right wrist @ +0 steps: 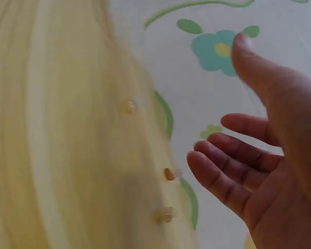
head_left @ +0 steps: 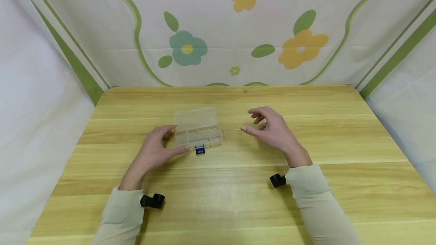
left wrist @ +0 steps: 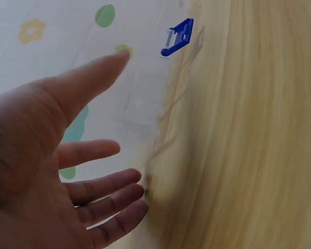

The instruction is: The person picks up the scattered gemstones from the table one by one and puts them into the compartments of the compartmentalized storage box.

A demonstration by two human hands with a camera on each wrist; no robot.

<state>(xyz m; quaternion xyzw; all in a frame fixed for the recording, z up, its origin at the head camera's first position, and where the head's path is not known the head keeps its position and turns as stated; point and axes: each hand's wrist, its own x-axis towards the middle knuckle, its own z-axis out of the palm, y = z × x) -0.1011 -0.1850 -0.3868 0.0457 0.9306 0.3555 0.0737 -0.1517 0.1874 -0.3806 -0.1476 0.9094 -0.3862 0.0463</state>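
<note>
looks like clear, glossy plastic in the divided box (head_left: 198,127) at eight o'clock from the head view's centre, blue plastic in the clasp (head_left: 200,149) at its six o'clock. shows smooth wood grain on the tabletop (head_left: 221,188), shiniest toward six. reads as matt, creased cloth in the curtain (head_left: 218,22) at twelve and left sleeve (head_left: 120,216) at half past seven.

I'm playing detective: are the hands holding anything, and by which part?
Nothing: the left hand is open beside the clear box, the right hand open too.
</note>
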